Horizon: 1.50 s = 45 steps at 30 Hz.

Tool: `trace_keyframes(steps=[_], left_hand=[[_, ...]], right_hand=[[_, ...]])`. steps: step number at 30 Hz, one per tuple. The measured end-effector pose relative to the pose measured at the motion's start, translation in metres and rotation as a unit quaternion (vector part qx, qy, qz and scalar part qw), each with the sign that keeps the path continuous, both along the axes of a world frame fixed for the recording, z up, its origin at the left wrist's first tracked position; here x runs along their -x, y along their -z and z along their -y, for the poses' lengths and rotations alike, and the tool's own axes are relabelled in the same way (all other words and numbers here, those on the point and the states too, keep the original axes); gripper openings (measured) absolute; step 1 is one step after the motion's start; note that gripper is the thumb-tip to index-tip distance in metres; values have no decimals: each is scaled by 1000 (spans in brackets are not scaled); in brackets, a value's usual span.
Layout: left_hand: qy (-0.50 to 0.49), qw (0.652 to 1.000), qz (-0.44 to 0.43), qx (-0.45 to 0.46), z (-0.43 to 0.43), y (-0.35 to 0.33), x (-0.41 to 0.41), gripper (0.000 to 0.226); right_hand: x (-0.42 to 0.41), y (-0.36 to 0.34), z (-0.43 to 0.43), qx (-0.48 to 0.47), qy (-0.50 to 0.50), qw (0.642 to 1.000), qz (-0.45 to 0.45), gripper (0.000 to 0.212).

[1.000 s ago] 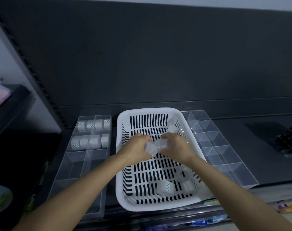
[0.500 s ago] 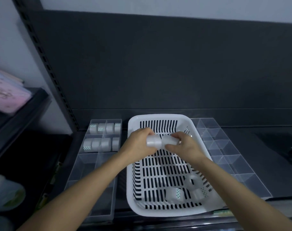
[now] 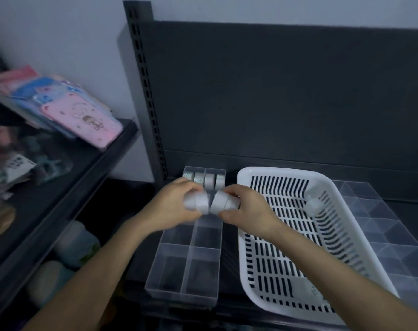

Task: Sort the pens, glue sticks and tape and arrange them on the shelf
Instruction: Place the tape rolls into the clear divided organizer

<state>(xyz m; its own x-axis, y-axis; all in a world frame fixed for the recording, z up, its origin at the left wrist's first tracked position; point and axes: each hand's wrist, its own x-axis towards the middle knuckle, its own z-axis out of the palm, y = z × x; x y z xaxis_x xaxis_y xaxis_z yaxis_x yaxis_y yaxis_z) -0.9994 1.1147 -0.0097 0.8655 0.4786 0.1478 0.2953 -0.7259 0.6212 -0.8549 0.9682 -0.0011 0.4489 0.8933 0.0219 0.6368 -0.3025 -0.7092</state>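
Note:
My left hand (image 3: 172,206) grips white tape rolls (image 3: 196,201) and my right hand (image 3: 246,211) grips more tape rolls (image 3: 223,203); the two stacks meet end to end above the clear divided tray (image 3: 179,278). Several tape rolls (image 3: 204,180) fill the tray's far compartments, partly hidden by my hands. The near compartments hold nothing. To the right stands the white slotted basket (image 3: 248,278), with one tape roll (image 3: 312,204) lying against its far right wall.
A second clear divided tray (image 3: 382,235) lies right of the basket. The dark shelf back panel (image 3: 275,91) and a slotted upright (image 3: 143,91) rise behind. On the left, another shelf (image 3: 103,161) holds pink and blue packaged items (image 3: 83,120).
Both hands carried the tape rolls left, out from over the basket to above the clear tray. The view has swung left.

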Motion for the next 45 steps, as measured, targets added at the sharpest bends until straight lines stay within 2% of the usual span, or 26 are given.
trace_keyframes(steps=[4, 11, 16, 22, 26, 29, 33, 39, 42, 45], left_hand=[[-2, 999, -35, 17, -11, 10, 24, 53], [27, 996, -90, 12, -15, 26, 30, 58], [66, 992, -107, -18, -17, 43, 30, 57], [54, 995, -80, -15, -18, 53, 30, 61], [46, 994, -84, -46, -16, 56, 28, 61], [41, 994, -91, -49, -15, 56, 27, 61], [46, 991, -108, -58, -18, 52, 27, 63], [26, 998, -52, -24, -8, 26, 14, 43], [62, 998, -24, 13, 14, 10, -7, 36], [133, 990, -38, 22, 47, 3, -33, 36]], right_hand=[[14, 15, -14, 21, -53, 996, 69, 45], [24, 36, -22, 66, -93, 981, 160, 24], [30, 42, -26, 100, -102, 963, 230, 41], [35, 44, -27, 140, -113, 940, 290, 40], [38, 45, -28, 158, -115, 928, 319, 43], [35, 45, -28, 160, -122, 932, 303, 60], [25, 35, -24, 144, -123, 958, 215, 74], [3, 13, -5, 71, -83, 980, 164, 60], [-18, 1, 17, 64, -48, 982, 174, 51], [-43, -4, 45, 81, -4, 980, 181, 44]])
